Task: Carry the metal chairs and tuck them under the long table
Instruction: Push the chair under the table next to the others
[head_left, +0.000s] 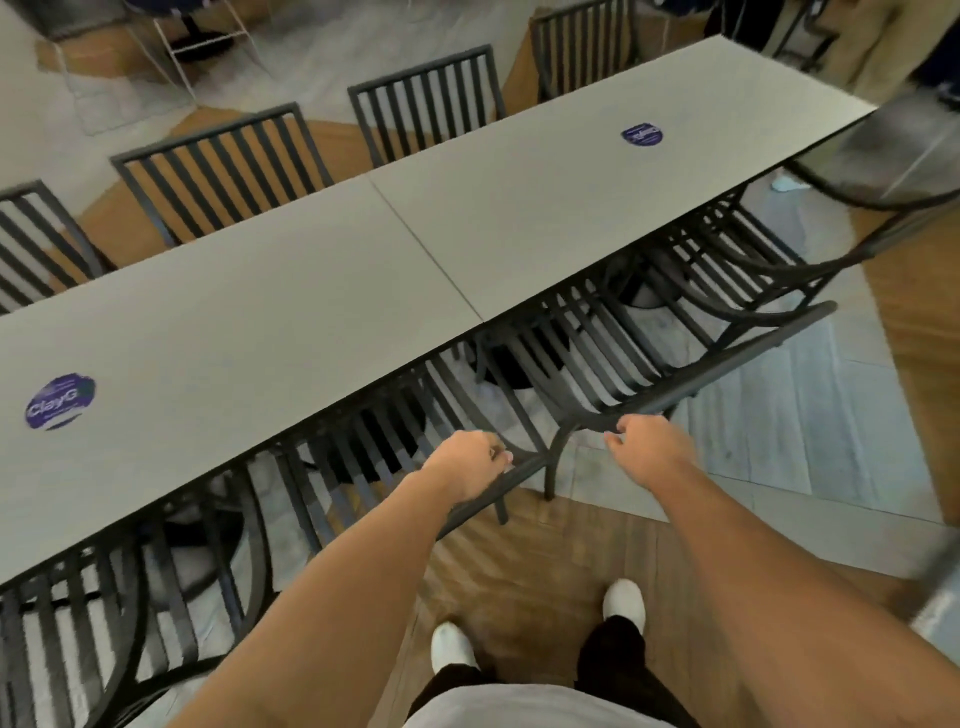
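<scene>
The long grey table (291, 306) runs from lower left to upper right. Black metal slatted chairs stand tucked along its near edge. My left hand (467, 465) grips the top rail of one chair (363, 447), at the rail's right end. My right hand (647, 441) curls its fingers over the left end of the neighbouring chair's top rail (727, 364). Both chairs have their seats under the table edge. Another tucked chair (727, 260) stands further right, and one (104, 613) further left.
Several matching chairs (223, 166) line the table's far side. Round purple stickers (60, 401) lie on the tabletop. A blurred chair frame (883, 171) hangs at the right, near the table's end. My white shoes (623, 600) stand on wood floor behind the chairs.
</scene>
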